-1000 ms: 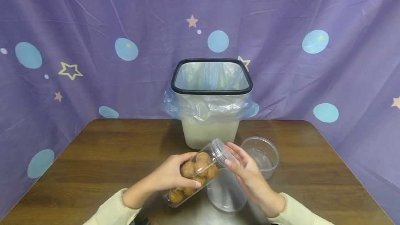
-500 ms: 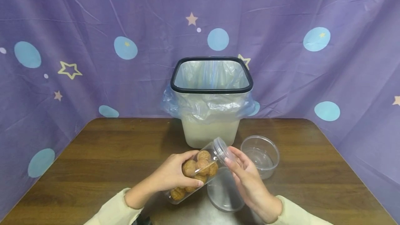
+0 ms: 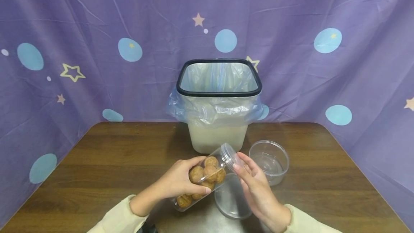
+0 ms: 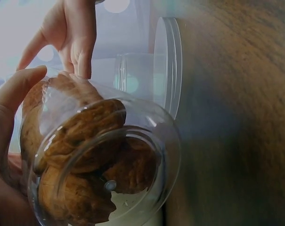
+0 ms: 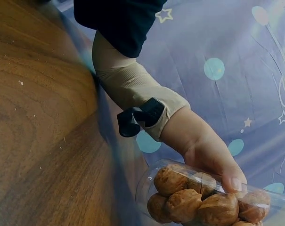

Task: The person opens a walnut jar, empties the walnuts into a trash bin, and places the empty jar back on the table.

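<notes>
My left hand (image 3: 179,179) grips a clear plastic jar (image 3: 217,154) by its side, thumb and fingers wrapped round it. Several walnuts (image 3: 209,172) fill the jar's lower and middle part. It is held tilted above the table, mouth up to the right. At the mouth, my right hand (image 3: 257,186) pinches a clear screw lid (image 3: 229,155) between thumb and fingers; whether the lid is still threaded on, I cannot tell. The left wrist view shows the jar's round base (image 4: 177,141) close up. In the right wrist view, the right hand is out of frame.
Below the jar a larger clear round lid (image 3: 231,202) lies on the wooden table (image 3: 129,161). A clear round tub (image 3: 282,161) stands at its right. Behind is a pale bin (image 3: 216,136) with a black rim and a blue bag liner. A purple curtain hangs behind.
The jar has shifted very slightly to the right in the left hand's grip, and the right fingers have changed their hold on the lid a little. The surroundings are unchanged.
</notes>
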`<state>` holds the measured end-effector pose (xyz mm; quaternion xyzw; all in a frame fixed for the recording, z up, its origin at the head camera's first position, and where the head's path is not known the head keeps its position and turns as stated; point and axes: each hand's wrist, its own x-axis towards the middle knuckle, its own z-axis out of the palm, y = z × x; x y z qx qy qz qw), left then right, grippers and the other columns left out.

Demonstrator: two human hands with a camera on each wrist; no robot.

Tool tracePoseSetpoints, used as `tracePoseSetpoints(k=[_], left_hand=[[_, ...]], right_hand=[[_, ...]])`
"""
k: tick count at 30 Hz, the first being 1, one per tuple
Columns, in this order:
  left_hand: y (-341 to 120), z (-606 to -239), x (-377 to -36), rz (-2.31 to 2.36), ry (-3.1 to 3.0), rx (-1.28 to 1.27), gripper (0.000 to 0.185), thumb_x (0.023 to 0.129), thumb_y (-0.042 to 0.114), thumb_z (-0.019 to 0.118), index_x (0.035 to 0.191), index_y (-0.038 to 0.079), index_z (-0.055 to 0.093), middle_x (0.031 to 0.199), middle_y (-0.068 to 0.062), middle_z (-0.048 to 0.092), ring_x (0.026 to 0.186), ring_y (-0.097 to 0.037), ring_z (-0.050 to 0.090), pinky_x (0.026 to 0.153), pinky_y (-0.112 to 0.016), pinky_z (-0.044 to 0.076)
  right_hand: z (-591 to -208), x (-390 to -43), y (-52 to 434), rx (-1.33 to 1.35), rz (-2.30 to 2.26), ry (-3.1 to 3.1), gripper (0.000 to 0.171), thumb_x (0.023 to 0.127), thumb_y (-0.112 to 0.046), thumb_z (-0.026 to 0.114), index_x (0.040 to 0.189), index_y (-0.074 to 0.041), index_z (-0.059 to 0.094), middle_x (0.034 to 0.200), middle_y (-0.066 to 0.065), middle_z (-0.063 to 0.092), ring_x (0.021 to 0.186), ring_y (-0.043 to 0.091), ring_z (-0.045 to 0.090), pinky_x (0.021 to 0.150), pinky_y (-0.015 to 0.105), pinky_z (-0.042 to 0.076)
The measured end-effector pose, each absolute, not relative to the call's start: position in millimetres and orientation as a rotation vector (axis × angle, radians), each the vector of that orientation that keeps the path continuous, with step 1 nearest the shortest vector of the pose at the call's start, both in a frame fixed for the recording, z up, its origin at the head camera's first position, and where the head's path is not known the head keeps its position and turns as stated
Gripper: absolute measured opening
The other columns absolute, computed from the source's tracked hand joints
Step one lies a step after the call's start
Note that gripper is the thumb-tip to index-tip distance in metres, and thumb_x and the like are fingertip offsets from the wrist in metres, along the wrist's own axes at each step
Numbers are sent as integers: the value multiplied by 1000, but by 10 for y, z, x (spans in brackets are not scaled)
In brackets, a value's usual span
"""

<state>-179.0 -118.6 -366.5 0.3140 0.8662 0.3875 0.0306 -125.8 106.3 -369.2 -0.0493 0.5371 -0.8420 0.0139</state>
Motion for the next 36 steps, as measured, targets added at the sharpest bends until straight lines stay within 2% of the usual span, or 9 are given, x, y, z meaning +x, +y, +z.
tracePoseSetpoints(k=[8,20,36], left_hand=[[-1197,-3657,-1773,1204,2643,973,69,65,43,82,124,16,58,94,7,67,76,-4,60,65,-23,51],[-1192,-3660,-1744,1230,2606,991,71,64,42,83,126,19,57,96,9,67,76,-4,61,66,-23,51],[-1186,-3639,-1724,1290,2526,1040,71,64,38,84,127,21,56,95,10,67,79,-5,62,70,-24,52]], right_hand=[[-3705,-1256,1054,-182,-2618,1631,72,87,-14,60,143,6,20,145,22,27,124,10,42,102,15,34],[-3682,-1235,1009,-202,-2632,1650,72,85,-11,60,143,5,21,145,23,29,123,11,43,102,16,35],[-3604,-1212,950,-199,-2632,1700,71,83,-7,61,143,2,24,141,20,33,123,19,43,101,19,38]])
